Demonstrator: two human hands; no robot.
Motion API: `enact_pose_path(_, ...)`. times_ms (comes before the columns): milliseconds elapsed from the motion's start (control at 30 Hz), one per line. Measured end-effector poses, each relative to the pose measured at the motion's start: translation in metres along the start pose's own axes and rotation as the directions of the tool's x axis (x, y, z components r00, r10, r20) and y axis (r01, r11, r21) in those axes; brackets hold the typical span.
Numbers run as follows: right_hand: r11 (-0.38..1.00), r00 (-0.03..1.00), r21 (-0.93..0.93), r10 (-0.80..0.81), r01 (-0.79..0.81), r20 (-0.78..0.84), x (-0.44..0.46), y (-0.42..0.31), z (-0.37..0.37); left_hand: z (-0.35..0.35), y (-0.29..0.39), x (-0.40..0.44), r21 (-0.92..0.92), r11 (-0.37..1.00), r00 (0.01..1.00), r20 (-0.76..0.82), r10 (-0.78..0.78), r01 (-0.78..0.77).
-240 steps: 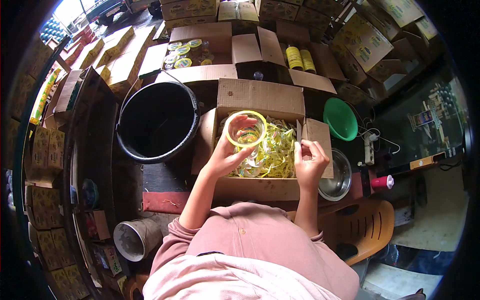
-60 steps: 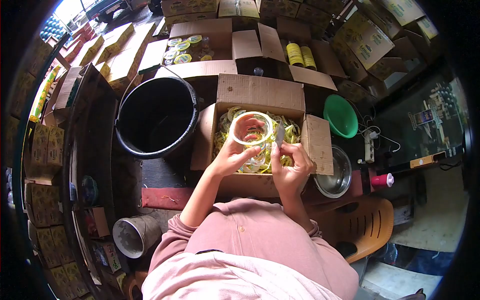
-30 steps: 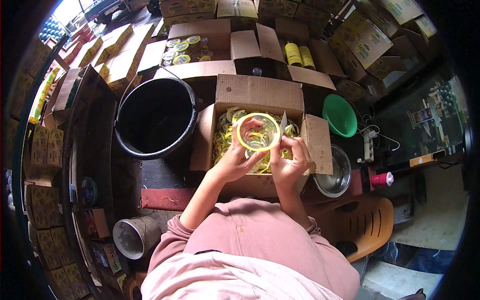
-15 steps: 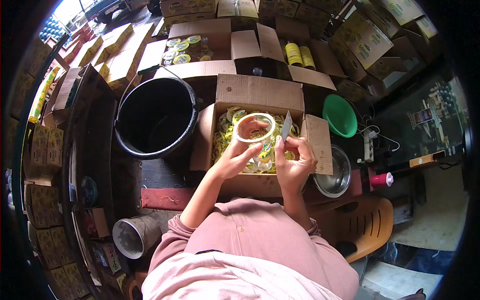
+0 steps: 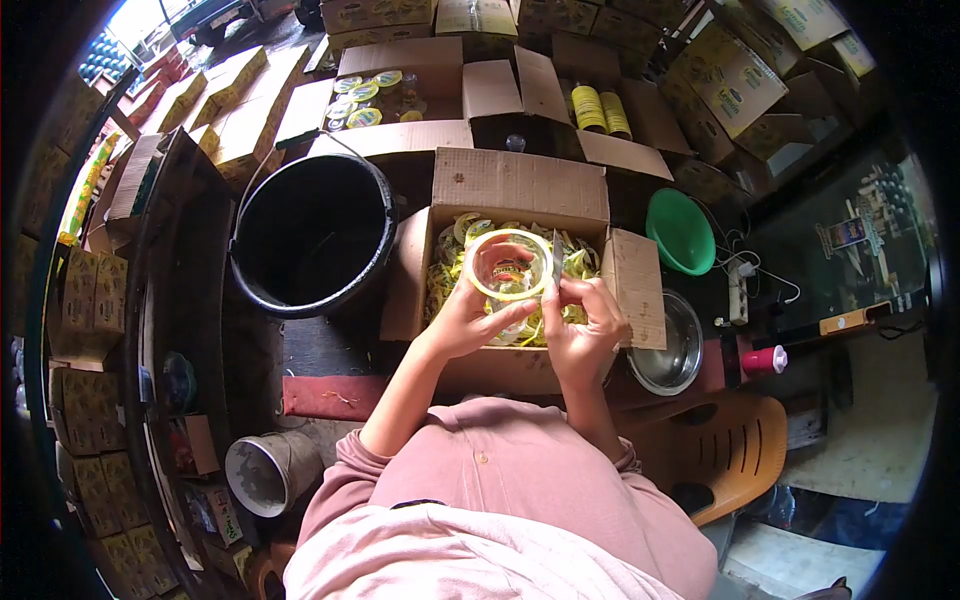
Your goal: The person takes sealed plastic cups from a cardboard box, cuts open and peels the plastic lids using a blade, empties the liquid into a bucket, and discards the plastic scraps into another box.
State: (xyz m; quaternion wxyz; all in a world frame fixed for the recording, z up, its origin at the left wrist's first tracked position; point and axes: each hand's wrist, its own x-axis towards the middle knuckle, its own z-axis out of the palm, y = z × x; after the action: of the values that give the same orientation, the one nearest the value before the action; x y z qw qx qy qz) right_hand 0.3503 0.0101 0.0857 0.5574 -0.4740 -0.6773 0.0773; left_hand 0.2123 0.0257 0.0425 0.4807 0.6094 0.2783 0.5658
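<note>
My left hand (image 5: 465,318) is closed round a clear plastic cup (image 5: 510,265) with a yellow rim, its mouth facing up toward me. Pinched in my right hand (image 5: 583,320) is a thin flat blade (image 5: 558,258), standing upright right beside the cup's rim. Both hands are over an open cardboard box (image 5: 520,185), which holds a heap of yellow and clear plastic strips (image 5: 580,262). The lower part of the cup is partly hidden by my left fingers.
A large black bucket (image 5: 314,235) stands left of the box. On the right are a green bowl (image 5: 680,232) and a metal bowl (image 5: 668,345). Behind stand a box of lidded cups (image 5: 362,92) and one with yellow stacks (image 5: 600,112). An orange chair (image 5: 735,450) is at lower right.
Compared with the oldest frame, my right hand has come inward to the cup, with the blade now visible. Since half a second ago, the blade has moved left to the rim and the cup has tilted slightly.
</note>
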Motion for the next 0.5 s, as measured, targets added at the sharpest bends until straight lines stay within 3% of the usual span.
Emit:
enact_pose_path(233,0.998,0.999,-0.033,-0.053,0.053,-0.004,0.001,0.004,0.001,-0.008,-0.004,0.001,0.186,0.980,0.997,0.052,0.057,-0.066)
enact_pose_path(433,1.000,0.998,0.004,-0.018,0.017,0.053,0.003,0.006,-0.002,-0.009,0.006,0.002,0.073,0.997,0.998,0.045,-0.037,0.033)
enact_pose_path(500,0.999,0.998,-0.020,-0.031,0.032,0.048,0.003,0.007,-0.002,-0.010,0.009,0.001,0.184,0.983,0.994,0.113,0.002,-0.023)
